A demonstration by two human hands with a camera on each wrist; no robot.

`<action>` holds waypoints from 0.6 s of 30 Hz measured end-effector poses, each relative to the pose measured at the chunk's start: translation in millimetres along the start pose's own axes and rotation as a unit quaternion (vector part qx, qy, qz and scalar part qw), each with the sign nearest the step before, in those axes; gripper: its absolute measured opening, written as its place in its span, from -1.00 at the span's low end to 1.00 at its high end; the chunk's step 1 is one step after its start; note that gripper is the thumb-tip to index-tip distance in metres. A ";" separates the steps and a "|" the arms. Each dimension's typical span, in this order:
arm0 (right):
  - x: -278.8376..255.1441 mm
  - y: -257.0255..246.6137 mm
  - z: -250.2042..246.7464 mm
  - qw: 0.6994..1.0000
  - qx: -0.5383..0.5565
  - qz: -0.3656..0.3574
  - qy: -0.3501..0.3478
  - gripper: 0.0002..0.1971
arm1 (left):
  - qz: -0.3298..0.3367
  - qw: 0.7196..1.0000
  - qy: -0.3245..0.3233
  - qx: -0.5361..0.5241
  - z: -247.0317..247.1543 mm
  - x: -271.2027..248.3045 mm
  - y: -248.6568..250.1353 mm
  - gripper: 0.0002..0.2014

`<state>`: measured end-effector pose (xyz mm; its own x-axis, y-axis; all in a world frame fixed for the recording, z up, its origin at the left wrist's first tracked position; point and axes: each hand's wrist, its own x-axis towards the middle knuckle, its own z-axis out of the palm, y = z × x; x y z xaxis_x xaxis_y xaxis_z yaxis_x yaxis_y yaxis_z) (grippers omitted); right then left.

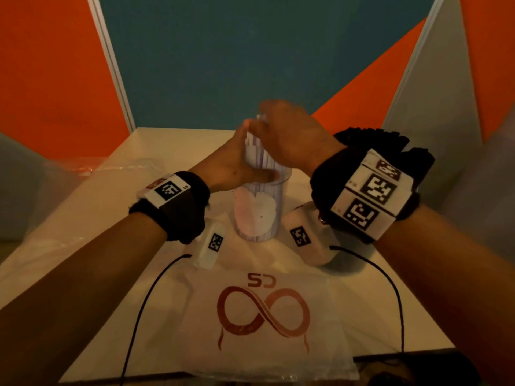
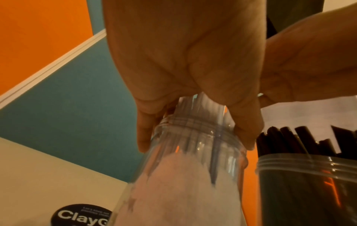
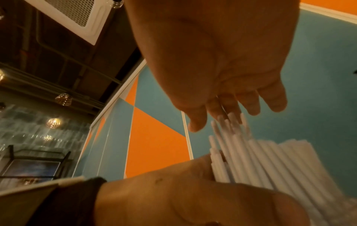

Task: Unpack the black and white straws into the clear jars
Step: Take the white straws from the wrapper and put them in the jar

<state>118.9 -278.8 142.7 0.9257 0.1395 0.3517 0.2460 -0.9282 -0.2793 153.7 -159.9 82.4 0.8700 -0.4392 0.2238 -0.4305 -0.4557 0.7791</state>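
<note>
The head view looks down from above. Close in, the left wrist view faces up at the clear jar [image 2: 193, 152]. The right wrist view, aimed toward 12 o'clock, shares its white straws [image 3: 260, 160].

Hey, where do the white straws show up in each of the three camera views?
Head view: white straws at centre, standing in the clear jar between both hands.
Left wrist view: centre, straws entering the jar mouth below the left hand.
Right wrist view: lower right, under the right hand.
Shared landmark: the teal wall panel.
</note>
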 end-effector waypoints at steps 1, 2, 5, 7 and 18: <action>-0.7 -3.8 -2.8 0.999 0.029 -0.010 0.021 -0.56 | -0.001 1.000 0.002 -0.003 -3.8 -3.2 -2.4 -0.17; -0.2 -6.9 -4.1 0.998 0.050 -0.025 0.031 -0.51 | -0.002 1.000 0.003 -0.006 -7.3 -5.6 -5.4 -0.13; -0.3 -11.8 0.6 0.998 0.054 -0.043 -0.006 -0.62 | -0.012 1.000 0.006 -0.016 -16.1 -12.5 -12.2 -0.09; 0.2 -10.7 5.9 0.996 0.070 -0.046 -0.020 -0.79 | -0.017 1.000 0.013 -0.009 -20.6 -17.3 -16.3 -0.11; 7.7 -10.8 -0.9 0.982 0.162 -0.040 0.088 -0.86 | -0.040 0.999 0.014 -0.026 -27.9 -27.5 -20.2 -0.16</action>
<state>123.1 -268.0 149.2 0.8428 0.1188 0.5249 0.4202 -0.7547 -0.5039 145.2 -117.0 76.8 0.9076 -0.3814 0.1753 -0.3473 -0.4477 0.8240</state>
